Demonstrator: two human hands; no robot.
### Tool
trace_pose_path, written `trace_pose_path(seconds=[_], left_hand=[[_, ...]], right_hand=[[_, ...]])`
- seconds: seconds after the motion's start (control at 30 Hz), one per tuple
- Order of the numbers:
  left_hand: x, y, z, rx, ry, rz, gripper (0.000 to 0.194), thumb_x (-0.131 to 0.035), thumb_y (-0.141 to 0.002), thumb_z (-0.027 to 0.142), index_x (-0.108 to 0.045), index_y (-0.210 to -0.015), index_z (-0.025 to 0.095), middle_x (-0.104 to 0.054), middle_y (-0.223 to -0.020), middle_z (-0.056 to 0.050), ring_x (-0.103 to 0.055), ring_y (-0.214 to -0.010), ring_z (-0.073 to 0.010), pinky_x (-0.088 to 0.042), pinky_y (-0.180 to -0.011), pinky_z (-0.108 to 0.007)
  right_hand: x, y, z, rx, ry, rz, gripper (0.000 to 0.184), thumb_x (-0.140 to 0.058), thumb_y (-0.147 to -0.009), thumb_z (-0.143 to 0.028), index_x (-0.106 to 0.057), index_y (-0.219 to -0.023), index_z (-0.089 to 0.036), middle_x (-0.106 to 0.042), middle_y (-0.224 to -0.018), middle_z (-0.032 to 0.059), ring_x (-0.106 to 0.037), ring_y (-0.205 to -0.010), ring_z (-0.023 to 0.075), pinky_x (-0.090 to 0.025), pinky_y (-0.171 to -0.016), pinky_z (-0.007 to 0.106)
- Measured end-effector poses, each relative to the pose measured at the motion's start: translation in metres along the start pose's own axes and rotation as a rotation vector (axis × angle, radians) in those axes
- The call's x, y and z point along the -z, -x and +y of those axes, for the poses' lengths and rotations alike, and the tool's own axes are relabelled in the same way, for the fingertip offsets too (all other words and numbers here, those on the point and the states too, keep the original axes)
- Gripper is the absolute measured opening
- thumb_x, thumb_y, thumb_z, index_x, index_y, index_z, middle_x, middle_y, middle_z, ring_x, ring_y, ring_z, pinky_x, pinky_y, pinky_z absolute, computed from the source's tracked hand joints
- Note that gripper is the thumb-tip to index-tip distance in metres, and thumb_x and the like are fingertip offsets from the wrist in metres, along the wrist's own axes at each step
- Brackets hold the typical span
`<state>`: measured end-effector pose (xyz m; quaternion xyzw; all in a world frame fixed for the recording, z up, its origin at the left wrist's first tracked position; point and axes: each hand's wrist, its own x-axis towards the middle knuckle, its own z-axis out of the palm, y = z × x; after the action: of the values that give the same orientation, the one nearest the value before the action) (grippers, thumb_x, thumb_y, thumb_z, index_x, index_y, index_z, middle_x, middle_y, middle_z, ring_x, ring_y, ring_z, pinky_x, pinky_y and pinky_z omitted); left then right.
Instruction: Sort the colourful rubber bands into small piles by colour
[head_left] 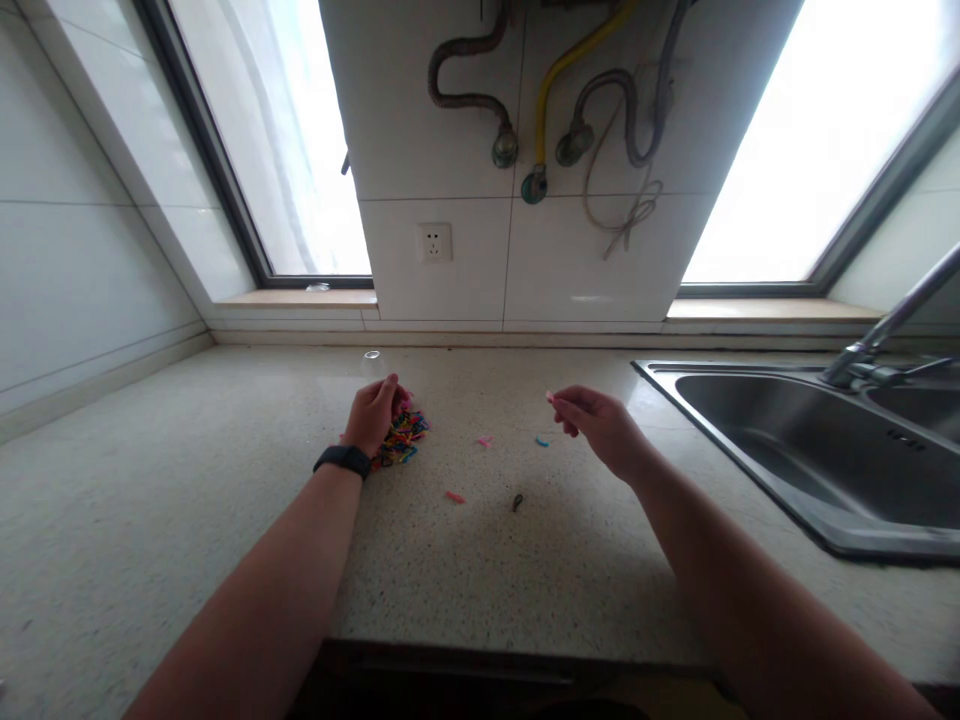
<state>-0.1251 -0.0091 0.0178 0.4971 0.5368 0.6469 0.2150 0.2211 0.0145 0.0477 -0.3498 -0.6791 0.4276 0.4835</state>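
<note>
A pile of small, many-coloured rubber bands (403,432) lies on the counter, left of the middle. My left hand (373,412), with a dark band at the wrist, rests against the pile's left side. Its fingers are curled; some pink shows beside them, but what they hold is hidden. To the right, just above the counter, my right hand (592,415) pinches a small pale pink band (550,397) between thumb and finger. Lying singly between the hands are a pink piece (484,442), a blue piece (541,442), a coral-red piece (455,497) and a black loop (517,502).
A clear cup (372,362) stands behind the pile. On the right, a steel sink (750,480) with a faucet (862,360) is set into the speckled counter (450,580). A socket (435,243) and several hoses are on the tiled wall between two windows.
</note>
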Motion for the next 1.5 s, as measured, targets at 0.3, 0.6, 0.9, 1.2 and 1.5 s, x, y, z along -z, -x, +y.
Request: trace_pose_path(seconds=[0.3,0.6,0.9,1.2,1.5], left_hand=[[0.000,0.001,0.001,-0.004,-0.046,-0.010,0.041,-0.055,-0.088,0.045,-0.066,-0.061,0.016,-0.056,-0.049,-0.001,-0.044,-0.043,-0.0099,-0.034,-0.044,-0.021],[0.000,0.001,-0.001,0.005,-0.062,-0.013,0.041,-0.053,-0.088,0.046,-0.066,-0.061,0.017,-0.056,-0.049,-0.001,-0.044,-0.044,-0.0107,-0.034,-0.044,-0.022],[0.000,0.000,-0.002,-0.005,-0.067,0.001,0.041,-0.054,-0.087,0.046,-0.066,-0.060,0.017,-0.057,-0.049,-0.002,-0.045,-0.042,-0.0105,-0.034,-0.043,-0.021],[-0.001,-0.001,-0.003,-0.013,-0.045,0.015,0.041,-0.055,-0.087,0.045,-0.066,-0.059,0.016,-0.056,-0.049,-0.002,-0.044,-0.042,-0.0105,-0.034,-0.042,-0.022],[-0.001,-0.002,-0.003,-0.002,-0.049,0.006,0.041,-0.054,-0.087,0.045,-0.066,-0.059,0.017,-0.056,-0.049,-0.002,-0.044,-0.043,-0.0105,-0.033,-0.043,-0.022]], right_hand=[[0.002,-0.003,0.004,-0.029,-0.191,0.027,0.030,-0.070,-0.079,-0.044,-0.068,-0.090,-0.016,-0.058,-0.067,-0.0014,-0.046,-0.052,0.0079,-0.035,-0.047,0.023],[0.001,-0.001,0.004,-0.036,-0.257,-0.005,0.030,-0.069,-0.081,-0.045,-0.069,-0.090,-0.017,-0.057,-0.067,-0.0015,-0.046,-0.052,0.0073,-0.034,-0.047,0.022],[0.001,-0.001,0.004,-0.045,-0.260,-0.018,0.032,-0.070,-0.080,-0.047,-0.069,-0.091,-0.017,-0.058,-0.068,-0.0015,-0.046,-0.053,0.0077,-0.035,-0.047,0.022],[-0.001,0.000,0.004,-0.033,-0.231,-0.039,0.033,-0.069,-0.081,-0.048,-0.069,-0.092,-0.017,-0.058,-0.067,-0.0014,-0.045,-0.052,0.0078,-0.034,-0.046,0.023],[-0.017,-0.001,0.014,0.011,0.023,-0.076,0.032,-0.066,-0.081,-0.049,-0.068,-0.086,-0.018,-0.058,-0.064,-0.0015,-0.046,-0.053,0.0094,-0.036,-0.050,0.023]])
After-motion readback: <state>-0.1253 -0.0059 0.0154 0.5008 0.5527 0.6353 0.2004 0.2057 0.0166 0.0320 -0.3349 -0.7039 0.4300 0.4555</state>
